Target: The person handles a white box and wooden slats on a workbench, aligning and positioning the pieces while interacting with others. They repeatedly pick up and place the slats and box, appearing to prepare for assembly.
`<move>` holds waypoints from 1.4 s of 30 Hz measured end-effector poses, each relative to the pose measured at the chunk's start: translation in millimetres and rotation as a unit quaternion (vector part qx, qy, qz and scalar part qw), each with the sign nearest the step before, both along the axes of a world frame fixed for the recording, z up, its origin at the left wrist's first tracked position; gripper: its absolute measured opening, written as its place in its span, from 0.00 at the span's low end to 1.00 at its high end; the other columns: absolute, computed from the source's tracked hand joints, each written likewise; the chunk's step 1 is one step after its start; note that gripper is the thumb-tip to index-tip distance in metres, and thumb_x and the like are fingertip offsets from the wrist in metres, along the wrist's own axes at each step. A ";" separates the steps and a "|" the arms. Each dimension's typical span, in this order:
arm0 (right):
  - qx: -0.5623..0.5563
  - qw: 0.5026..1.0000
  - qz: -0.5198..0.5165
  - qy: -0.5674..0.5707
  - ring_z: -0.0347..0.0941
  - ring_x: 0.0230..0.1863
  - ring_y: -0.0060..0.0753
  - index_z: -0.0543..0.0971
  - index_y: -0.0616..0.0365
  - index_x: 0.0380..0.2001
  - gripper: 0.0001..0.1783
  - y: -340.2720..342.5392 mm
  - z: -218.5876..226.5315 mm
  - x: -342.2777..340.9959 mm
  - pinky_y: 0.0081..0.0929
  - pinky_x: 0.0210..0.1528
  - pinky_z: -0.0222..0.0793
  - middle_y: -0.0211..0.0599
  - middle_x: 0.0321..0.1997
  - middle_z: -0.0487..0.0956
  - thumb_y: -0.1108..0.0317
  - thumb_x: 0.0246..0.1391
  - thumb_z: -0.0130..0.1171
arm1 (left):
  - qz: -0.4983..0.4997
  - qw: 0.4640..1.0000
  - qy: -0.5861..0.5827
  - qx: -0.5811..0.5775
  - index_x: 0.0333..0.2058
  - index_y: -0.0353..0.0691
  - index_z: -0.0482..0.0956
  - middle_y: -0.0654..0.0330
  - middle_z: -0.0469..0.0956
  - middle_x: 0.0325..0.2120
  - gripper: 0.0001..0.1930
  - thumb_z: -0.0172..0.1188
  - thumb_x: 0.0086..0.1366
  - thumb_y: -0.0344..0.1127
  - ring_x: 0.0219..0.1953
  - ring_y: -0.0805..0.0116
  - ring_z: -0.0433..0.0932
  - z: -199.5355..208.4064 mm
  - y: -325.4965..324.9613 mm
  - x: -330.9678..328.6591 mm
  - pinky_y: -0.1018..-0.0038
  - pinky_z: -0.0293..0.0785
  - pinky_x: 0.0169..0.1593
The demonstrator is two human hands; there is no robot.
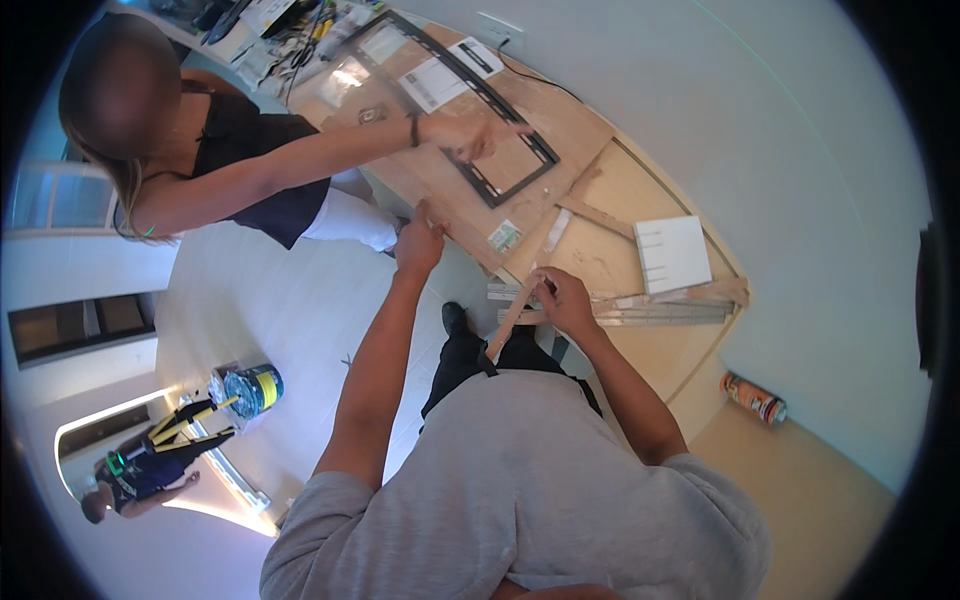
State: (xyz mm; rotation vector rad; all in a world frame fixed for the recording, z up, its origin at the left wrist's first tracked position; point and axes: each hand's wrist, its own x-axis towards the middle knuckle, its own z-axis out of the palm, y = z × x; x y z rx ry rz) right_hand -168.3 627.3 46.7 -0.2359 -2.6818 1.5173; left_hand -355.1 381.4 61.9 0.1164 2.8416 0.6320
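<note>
At the near edge of a large tan, partly see-through panel point(455, 205) is my left hand point(420, 240), its fingers closed at that edge; the exact grip is small and hard to see. My right hand point(562, 300) pinches a long thin beige strip point(520, 305) that slants from the worktop down toward my waist. On the panel lies a dark rectangular frame point(526, 180) with light marks along its sides. Another person's hand point(468, 135) reaches over that frame with a finger stretched out. A small green-and-white label point(504, 236) sits near the panel's corner.
Right of my hand are a white square piece point(673, 255) and a bundle of long strips point(660, 310) on the wooden worktop point(600, 255). Papers point(433, 84) lie further back. An orange canister point(753, 398) is at the right. Far left, a bucket point(254, 390) stands near another person point(140, 480).
</note>
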 end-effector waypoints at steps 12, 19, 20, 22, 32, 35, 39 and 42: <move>0.192 0.968 0.144 0.072 0.64 0.66 0.48 0.73 0.61 0.59 0.28 -13.3 12.7 -24.6 0.44 0.63 0.62 0.46 0.64 0.70 0.66 0.55 0.60 | 0.026 0.993 0.005 0.112 0.66 0.42 0.62 0.41 0.76 0.54 0.35 0.64 0.64 0.45 0.53 0.36 0.77 -35.1 -9.8 -2.9 0.51 0.73 0.55; 0.253 0.938 0.215 0.098 0.50 0.76 0.46 0.69 0.64 0.62 0.32 -37.4 -1.6 -20.8 0.45 0.72 0.52 0.47 0.72 0.62 0.60 0.57 0.60 | -0.001 0.989 0.101 0.105 0.64 0.42 0.63 0.52 0.81 0.22 0.32 0.64 0.65 0.38 0.18 0.62 0.79 -65.3 -15.3 -14.7 0.67 0.74 0.21; 0.260 0.938 0.214 0.083 0.50 0.76 0.47 0.69 0.65 0.63 0.32 -38.8 -1.8 -20.1 0.45 0.72 0.51 0.47 0.73 0.61 0.60 0.58 0.59 | -0.002 0.988 0.108 0.107 0.65 0.43 0.63 0.52 0.81 0.23 0.31 0.64 0.65 0.38 0.18 0.61 0.79 -65.1 -14.5 -15.6 0.67 0.74 0.21; 0.242 0.945 0.199 0.089 0.51 0.76 0.47 0.68 0.65 0.63 0.33 -38.6 -0.6 -19.8 0.45 0.72 0.51 0.47 0.73 0.61 0.61 0.58 0.59 | 0.012 0.989 0.091 0.119 0.65 0.43 0.63 0.50 0.80 0.28 0.32 0.64 0.65 0.39 0.25 0.57 0.78 -63.5 -13.7 -13.9 0.65 0.73 0.27; 0.311 0.937 0.145 0.062 0.56 0.72 0.47 0.70 0.61 0.61 0.32 0.3 -1.1 -32.7 0.48 0.68 0.54 0.45 0.68 0.67 0.62 0.54 0.61 | -0.011 0.987 0.121 0.109 0.65 0.42 0.63 0.52 0.80 0.21 0.32 0.65 0.65 0.40 0.17 0.62 0.78 -71.8 -23.1 -11.9 0.67 0.74 0.25; 0.338 0.935 0.061 0.088 0.64 0.66 0.46 0.72 0.60 0.60 0.29 37.6 -1.3 -60.2 0.48 0.64 0.59 0.46 0.61 0.74 0.63 0.55 0.60 | -0.014 0.986 0.132 0.101 0.65 0.41 0.63 0.53 0.79 0.20 0.33 0.65 0.65 0.40 0.17 0.63 0.78 -65.0 -19.5 -11.4 0.67 0.74 0.25; 0.367 0.929 -0.035 -0.019 0.77 0.47 0.49 0.74 0.61 0.57 0.25 113.9 6.6 -130.1 0.51 0.48 0.69 0.45 0.45 0.81 0.66 0.54 0.59 | 0.052 0.988 -0.014 0.148 0.65 0.42 0.62 0.39 0.74 0.56 0.34 0.64 0.64 0.43 0.57 0.37 0.74 -44.8 -13.2 -5.5 0.55 0.71 0.59; 0.378 0.922 -0.070 -0.039 0.77 0.51 0.50 0.71 0.56 0.61 0.29 153.5 10.7 -170.0 0.51 0.52 0.70 0.47 0.50 0.79 0.67 0.55 0.57 | 0.058 0.987 -0.012 0.147 0.65 0.43 0.62 0.38 0.75 0.55 0.33 0.64 0.64 0.43 0.57 0.37 0.74 -35.3 -10.3 -4.1 0.55 0.71 0.58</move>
